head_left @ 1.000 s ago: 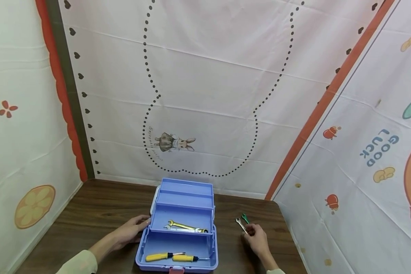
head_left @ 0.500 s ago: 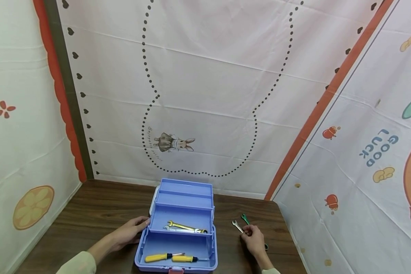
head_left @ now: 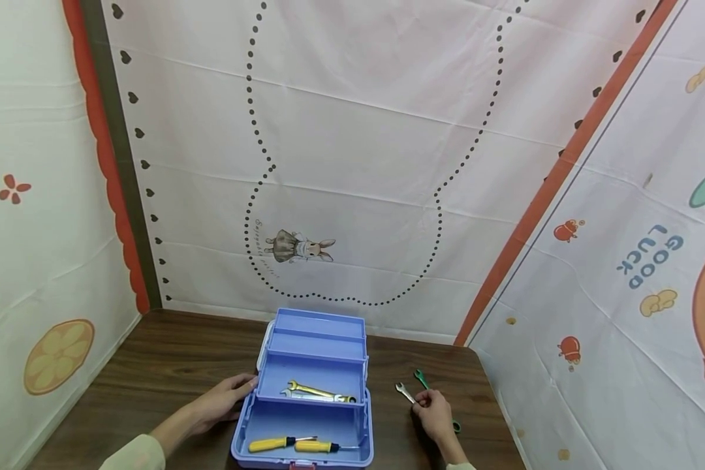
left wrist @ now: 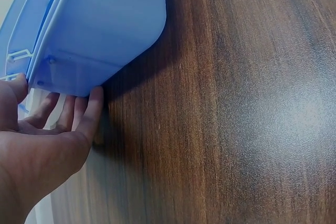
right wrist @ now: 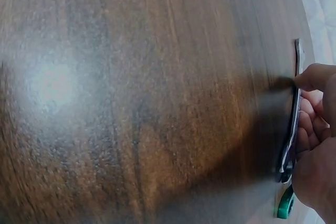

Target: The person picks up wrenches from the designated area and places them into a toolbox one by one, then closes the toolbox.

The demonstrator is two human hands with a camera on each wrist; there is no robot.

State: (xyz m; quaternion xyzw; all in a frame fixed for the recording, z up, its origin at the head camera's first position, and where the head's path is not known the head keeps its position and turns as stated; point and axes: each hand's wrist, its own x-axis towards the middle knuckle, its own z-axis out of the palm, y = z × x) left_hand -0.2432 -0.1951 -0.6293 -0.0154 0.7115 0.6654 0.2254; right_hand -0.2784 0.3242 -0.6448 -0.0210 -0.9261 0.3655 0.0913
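Pinching the silver wrench (head_left: 407,393) in my right hand (head_left: 435,412), three o'clock of the toolbox (head_left: 305,419), I should tilt it free of the green wrench (head_left: 421,378), perhaps touching; my relaxed left hand (head_left: 226,398) rests against nine o'clock.

The table (head_left: 194,339) has a dark brown, wood-grained top with a rounded far right corner, and shines brightly in both wrist views. An open blue box (head_left: 305,419) stands on it near the middle, and a green wrench (head_left: 421,378) lies on the right. Whether the silver wrench (head_left: 405,393) just beside that one touches the table cannot be told
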